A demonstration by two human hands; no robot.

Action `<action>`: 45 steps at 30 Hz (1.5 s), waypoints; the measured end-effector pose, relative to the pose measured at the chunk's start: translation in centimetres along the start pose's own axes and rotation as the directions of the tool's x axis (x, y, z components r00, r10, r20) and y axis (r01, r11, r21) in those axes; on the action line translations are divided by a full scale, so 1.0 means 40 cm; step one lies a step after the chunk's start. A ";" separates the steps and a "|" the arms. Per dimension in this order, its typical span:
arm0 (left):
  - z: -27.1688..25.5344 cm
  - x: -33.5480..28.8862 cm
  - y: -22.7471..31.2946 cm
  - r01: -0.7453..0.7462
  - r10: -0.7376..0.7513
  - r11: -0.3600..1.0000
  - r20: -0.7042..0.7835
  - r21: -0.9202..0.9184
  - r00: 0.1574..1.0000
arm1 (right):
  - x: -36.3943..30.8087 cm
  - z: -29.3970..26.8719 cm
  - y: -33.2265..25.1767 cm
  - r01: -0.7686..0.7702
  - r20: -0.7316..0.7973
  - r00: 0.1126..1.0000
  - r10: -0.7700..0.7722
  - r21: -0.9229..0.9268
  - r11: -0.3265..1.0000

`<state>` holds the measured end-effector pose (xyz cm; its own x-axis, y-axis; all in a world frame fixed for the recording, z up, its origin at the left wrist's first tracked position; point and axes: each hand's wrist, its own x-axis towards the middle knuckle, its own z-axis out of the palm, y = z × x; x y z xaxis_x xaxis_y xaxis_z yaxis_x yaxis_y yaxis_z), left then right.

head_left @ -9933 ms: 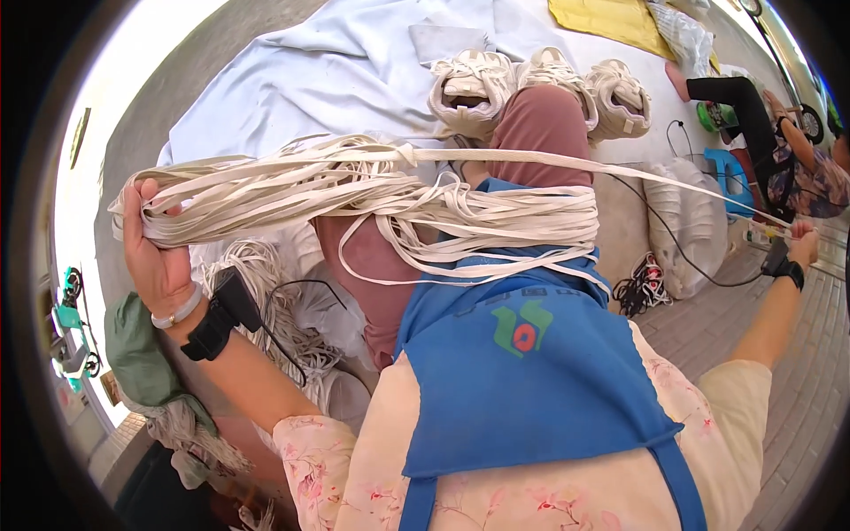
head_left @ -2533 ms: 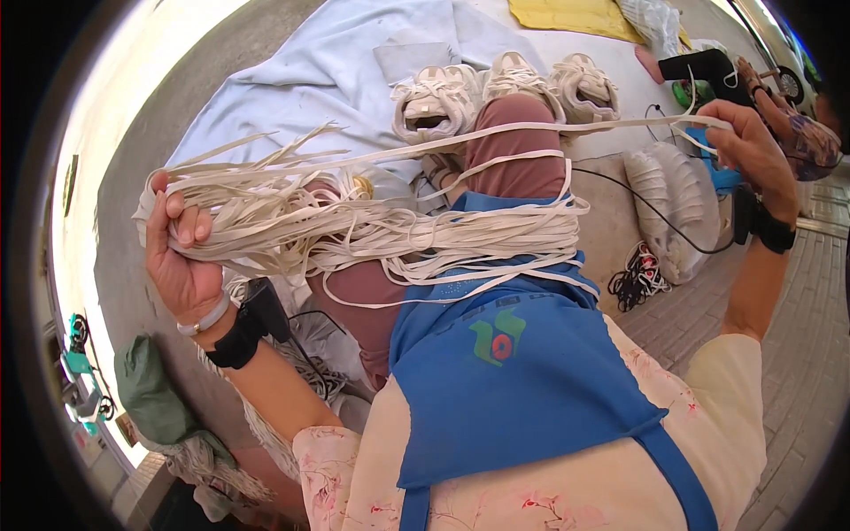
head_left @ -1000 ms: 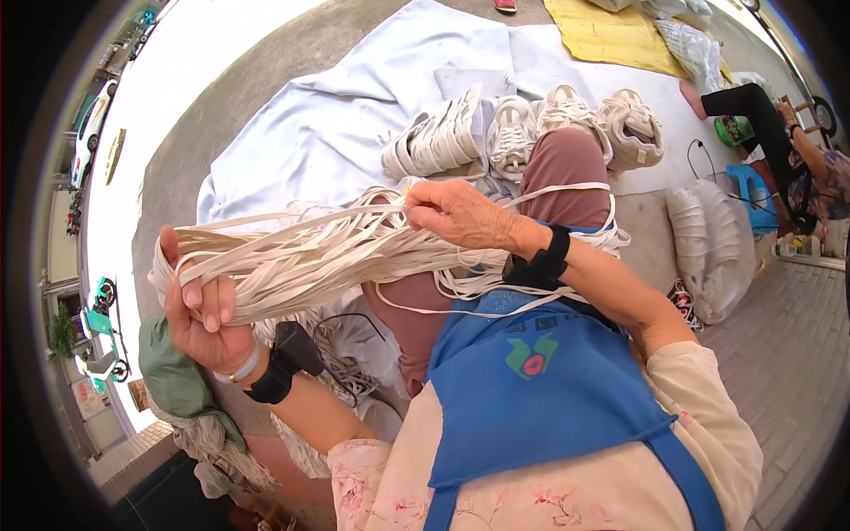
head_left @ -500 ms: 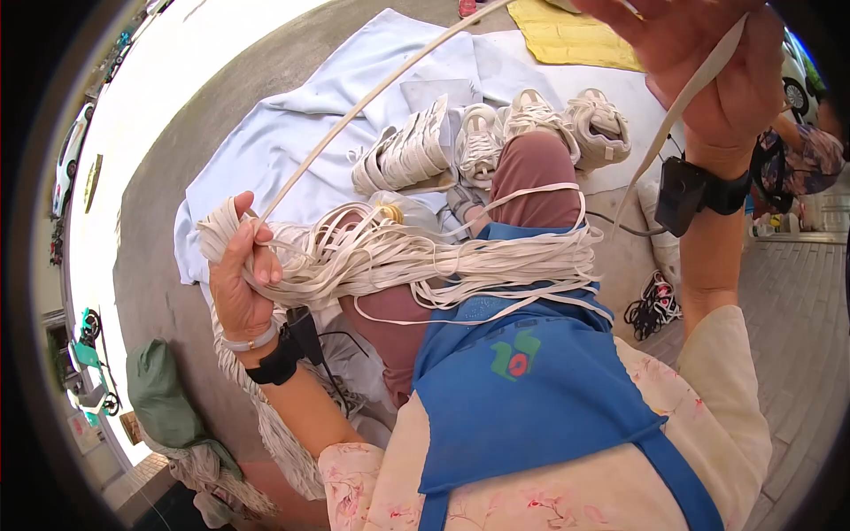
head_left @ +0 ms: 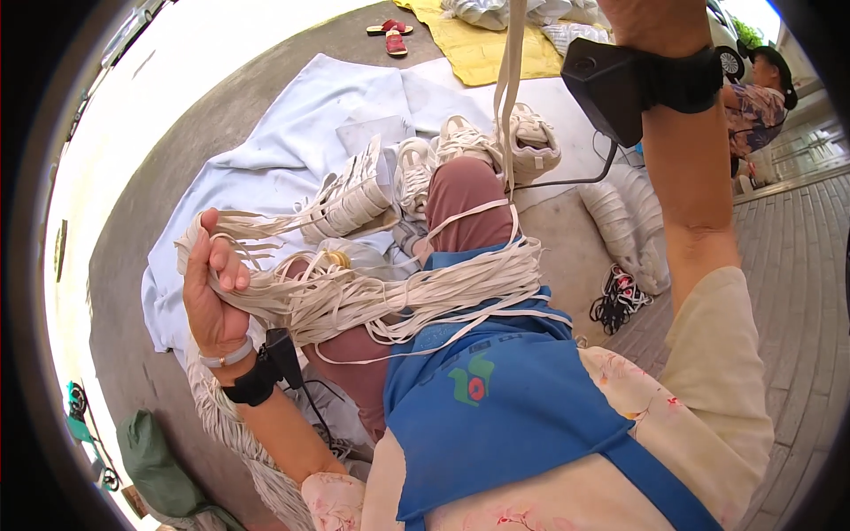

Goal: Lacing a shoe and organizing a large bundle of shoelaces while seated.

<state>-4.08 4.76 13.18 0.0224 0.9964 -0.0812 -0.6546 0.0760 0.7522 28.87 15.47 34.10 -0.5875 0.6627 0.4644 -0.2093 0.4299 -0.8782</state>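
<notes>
A thick bundle of off-white shoelaces [head_left: 416, 301] lies across my lap over the blue apron [head_left: 496, 389]. My left hand [head_left: 217, 296] is closed around the looped left end of that bundle, raised above my knee. My right hand [head_left: 660, 25] is lifted to the upper right; its fingers are cut off by the frame's top edge. Lengths of lace [head_left: 509, 106] run up from the bundle and out of view near that side. Beyond my knees stand several off-white sneakers [head_left: 537, 150], next to a flat piece wound with laces [head_left: 354, 195].
A pale blue cloth [head_left: 266, 142] is spread on the ground, with a yellow sheet [head_left: 460, 44] behind it. Red slippers [head_left: 395, 40] lie far off. Dark cords [head_left: 620, 301] lie at the right, a green bag [head_left: 159, 465] at the lower left. Another person [head_left: 757, 106] sits at right.
My right hand has risen and moved left, its fingers leaving the frame. The long lace stretched from my left hand no longer shows; laces now hang near my right arm. The view has shifted.
</notes>
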 end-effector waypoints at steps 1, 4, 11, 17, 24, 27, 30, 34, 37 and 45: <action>0.010 0.009 -0.004 0.000 0.000 1.000 -0.003 -0.002 1.000 | -0.004 0.015 0.015 -0.073 0.018 0.997 0.073 0.021 0.997; 0.055 0.005 -0.002 0.009 -0.010 1.000 0.062 0.007 0.998 | -0.025 0.091 0.062 -0.089 0.045 0.995 0.090 -0.009 0.996; 0.057 0.023 0.000 0.097 -0.110 0.987 0.096 0.127 0.989 | -0.157 0.279 0.291 -0.313 0.168 0.886 0.433 -0.473 0.824; 0.098 0.012 0.007 0.099 -0.094 0.992 0.074 -0.078 0.993 | -0.221 0.400 0.430 -0.231 -0.082 0.972 0.219 -0.183 0.956; 0.232 0.041 0.031 0.032 -0.020 0.997 0.166 -0.069 0.986 | -0.184 0.443 0.380 -0.335 0.079 0.941 0.329 0.083 0.939; 0.234 0.063 0.062 0.009 -0.002 0.999 0.212 -0.032 0.977 | -0.176 0.443 0.373 -0.348 0.107 0.937 0.331 0.244 0.905; 0.183 0.082 0.078 -0.059 0.062 0.998 0.107 -0.033 0.992 | -0.203 0.395 0.376 -0.622 0.419 0.776 0.471 0.392 0.677; 0.097 0.096 0.066 0.034 -0.027 0.980 0.038 -0.195 0.999 | -0.264 0.353 0.382 -0.728 0.579 0.682 0.447 0.482 0.487; 0.028 0.093 -0.048 0.104 -0.103 0.990 0.013 -0.092 0.995 | -0.292 0.374 0.383 -0.701 0.583 0.708 0.400 0.508 0.500; -0.063 -0.027 -0.134 0.492 -0.529 0.808 0.032 0.324 0.848 | -0.327 0.324 0.425 -0.579 0.249 0.751 0.611 0.693 0.429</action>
<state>-2.48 3.19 7.58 0.3892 0.8059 -0.4461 -0.2730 0.5634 0.7797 22.84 6.16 11.64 -0.7640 0.6079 -0.2164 -0.2914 -0.6242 -0.7249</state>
